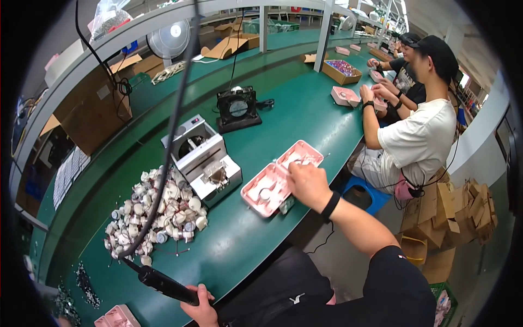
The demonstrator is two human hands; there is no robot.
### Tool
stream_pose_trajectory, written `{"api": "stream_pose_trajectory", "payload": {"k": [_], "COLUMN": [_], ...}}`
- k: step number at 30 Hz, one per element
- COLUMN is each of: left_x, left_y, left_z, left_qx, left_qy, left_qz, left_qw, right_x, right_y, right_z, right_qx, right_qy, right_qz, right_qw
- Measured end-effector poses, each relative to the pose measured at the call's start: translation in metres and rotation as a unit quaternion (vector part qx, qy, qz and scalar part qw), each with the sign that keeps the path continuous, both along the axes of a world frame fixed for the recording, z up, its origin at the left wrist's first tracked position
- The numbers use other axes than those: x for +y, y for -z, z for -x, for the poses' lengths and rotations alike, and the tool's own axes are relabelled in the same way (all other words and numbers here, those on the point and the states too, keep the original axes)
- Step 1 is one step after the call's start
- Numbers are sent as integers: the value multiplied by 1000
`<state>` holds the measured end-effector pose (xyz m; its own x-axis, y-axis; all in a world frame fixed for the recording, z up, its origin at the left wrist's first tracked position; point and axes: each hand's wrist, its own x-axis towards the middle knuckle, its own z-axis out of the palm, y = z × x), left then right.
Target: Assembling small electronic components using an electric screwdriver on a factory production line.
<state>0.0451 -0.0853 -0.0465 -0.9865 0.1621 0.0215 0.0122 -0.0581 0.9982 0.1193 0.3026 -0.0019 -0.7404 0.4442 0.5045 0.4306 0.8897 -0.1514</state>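
In my left hand (pixel 200 308), low in the view near the table's front edge, is a black electric screwdriver (pixel 166 284). Its dark cord runs up from the tool's far end. An opened pink plastic case (pixel 267 193) lies on the green table, its two halves side by side with white parts inside. My right hand (pixel 310 185), with a black wristband, closes its fingers on the case where the halves meet; the fingertips are partly hidden. Left of the case stands a grey and white bench machine (pixel 210 163) with an open top.
A heap of small white motors with wires (pixel 158 210) lies left of the machine. Behind stands a black fan unit (pixel 238 108). Loose screws (pixel 87 286) and another pink case (pixel 117 317) are at lower left. Co-workers (pixel 419 120) sit along the right side.
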Motion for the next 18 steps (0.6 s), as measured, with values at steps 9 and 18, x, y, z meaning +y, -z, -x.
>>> {"api": "stream_pose_trajectory", "payload": {"k": [9, 18], "left_x": [11, 12], "left_y": [4, 1], "left_z": [0, -4], "left_qx": [-2, -11], "left_qy": [2, -13], "left_qz": [42, 59], "left_qw": [999, 998], "right_x": [226, 45], "right_y": [12, -14], "right_z": [49, 37], "right_qx": [22, 222], "right_qy": [133, -120], "right_qz": [-72, 114], "right_qw": [988, 961]}}
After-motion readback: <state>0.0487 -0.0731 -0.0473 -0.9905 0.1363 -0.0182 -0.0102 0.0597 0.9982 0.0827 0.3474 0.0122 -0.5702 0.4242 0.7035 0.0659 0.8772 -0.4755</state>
